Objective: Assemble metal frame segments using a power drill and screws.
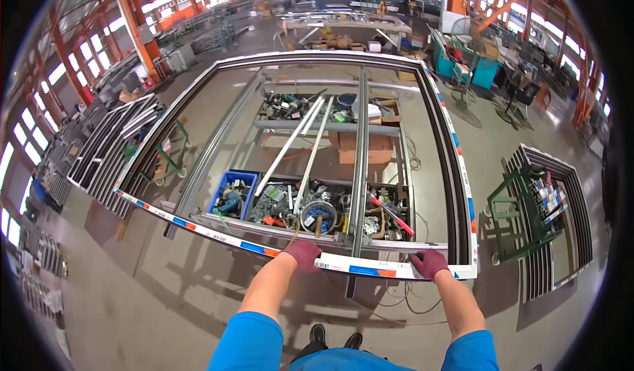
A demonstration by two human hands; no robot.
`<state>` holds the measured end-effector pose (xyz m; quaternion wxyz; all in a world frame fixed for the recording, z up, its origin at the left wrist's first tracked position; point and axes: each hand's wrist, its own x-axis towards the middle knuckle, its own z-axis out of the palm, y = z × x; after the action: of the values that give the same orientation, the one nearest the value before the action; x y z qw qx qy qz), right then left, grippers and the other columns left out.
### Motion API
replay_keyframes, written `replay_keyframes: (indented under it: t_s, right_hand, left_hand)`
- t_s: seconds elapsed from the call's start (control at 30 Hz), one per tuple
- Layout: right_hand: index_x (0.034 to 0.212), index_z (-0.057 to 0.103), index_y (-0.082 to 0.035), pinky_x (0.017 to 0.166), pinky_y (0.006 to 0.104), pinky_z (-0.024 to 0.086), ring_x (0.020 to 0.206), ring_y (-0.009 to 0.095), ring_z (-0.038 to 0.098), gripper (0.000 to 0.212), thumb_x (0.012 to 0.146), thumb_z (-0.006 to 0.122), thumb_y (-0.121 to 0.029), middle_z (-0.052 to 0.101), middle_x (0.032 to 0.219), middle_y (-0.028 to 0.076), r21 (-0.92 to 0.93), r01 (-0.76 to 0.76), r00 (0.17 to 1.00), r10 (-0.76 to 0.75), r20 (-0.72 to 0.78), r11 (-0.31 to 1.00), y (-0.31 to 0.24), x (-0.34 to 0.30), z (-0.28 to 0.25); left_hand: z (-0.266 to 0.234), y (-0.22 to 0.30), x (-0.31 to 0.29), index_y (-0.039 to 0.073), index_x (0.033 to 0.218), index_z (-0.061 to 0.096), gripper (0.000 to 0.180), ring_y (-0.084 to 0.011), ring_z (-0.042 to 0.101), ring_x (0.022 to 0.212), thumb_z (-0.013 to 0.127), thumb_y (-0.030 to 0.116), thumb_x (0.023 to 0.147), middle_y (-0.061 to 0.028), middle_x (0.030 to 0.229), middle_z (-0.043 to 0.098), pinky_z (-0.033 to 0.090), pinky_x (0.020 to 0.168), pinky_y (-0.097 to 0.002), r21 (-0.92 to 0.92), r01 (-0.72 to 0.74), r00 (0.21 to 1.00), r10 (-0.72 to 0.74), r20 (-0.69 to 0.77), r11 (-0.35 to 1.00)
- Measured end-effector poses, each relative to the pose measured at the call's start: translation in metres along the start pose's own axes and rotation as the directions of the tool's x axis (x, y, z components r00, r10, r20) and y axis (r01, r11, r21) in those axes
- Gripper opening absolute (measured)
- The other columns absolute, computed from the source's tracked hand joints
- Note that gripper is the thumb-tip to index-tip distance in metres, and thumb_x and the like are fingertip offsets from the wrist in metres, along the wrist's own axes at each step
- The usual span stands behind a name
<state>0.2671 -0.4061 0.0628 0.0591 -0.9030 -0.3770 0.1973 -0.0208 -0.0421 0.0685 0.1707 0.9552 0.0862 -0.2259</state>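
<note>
A large rectangular window frame, dark inside with white, blue and orange film along its edges, lies flat in front of me across a metal rail stand. My left hand, in a dark red glove, is closed over the middle of its near side. Close to the near right corner, my right hand in a matching glove grips the same side. The fingertips of both are partly hidden. Beneath the frame's opening are two white strips, a blue crate, a bucket of blue fasteners and a red-handled tool.
A cardboard box sits under the stand. Stacked frames lie at left; more lean on a green cart at right. Cables trail across the floor near my feet. Another person is at far left. A chair stands back right.
</note>
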Motion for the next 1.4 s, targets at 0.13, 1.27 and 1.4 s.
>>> replay_keyframes:
  t_s: [0.13, 1.27, 1.4]
  right_hand:
    - [0.109, 0.079, -0.013, 0.091, 0.0495, 0.055, 0.102, 0.041, 0.070, 0.043, 0.097, 0.060, -0.049, 0.075, 0.108, 0.020, 0.018, -0.010, 1.000, 0.009, 0.022, 1.000, -0.008, 0.004, -0.010]
    - [0.122, 0.076, -0.013, 0.100, 0.0479, 0.053, 0.114, 0.039, 0.068, 0.054, 0.099, 0.054, -0.058, 0.074, 0.120, 0.018, -0.047, -0.030, 0.995, 0.034, 0.089, 0.998, -0.004, 0.010, -0.005]
    - [0.122, 0.076, -0.013, 0.101, 0.0481, 0.052, 0.115, 0.039, 0.068, 0.053, 0.099, 0.055, -0.057, 0.074, 0.121, 0.018, -0.043, -0.041, 0.994, 0.045, 0.102, 0.998, -0.007, 0.008, -0.009]
  left_hand:
    - [-0.010, -0.003, 0.003, 0.015, 0.121, 0.074, 0.051, -0.0383, 0.070, 0.109, 0.074, 0.051, 0.084, -0.0168, 0.115, 0.075, 0.055, 0.096, -0.0488, -0.003, -0.008, 1.000, 0.008, 0.021, 1.000]
    - [0.012, -0.018, 0.019, 0.011, 0.121, 0.075, 0.060, -0.0383, 0.069, 0.113, 0.070, 0.059, 0.085, -0.0195, 0.119, 0.074, 0.054, 0.100, -0.0484, 0.089, -0.055, 0.997, 0.051, 0.050, 0.995]
    - [0.009, -0.017, 0.016, 0.011, 0.123, 0.074, 0.060, -0.0381, 0.068, 0.115, 0.071, 0.058, 0.085, -0.0197, 0.121, 0.073, 0.053, 0.101, -0.0479, 0.066, -0.056, 0.998, 0.055, 0.022, 0.996]
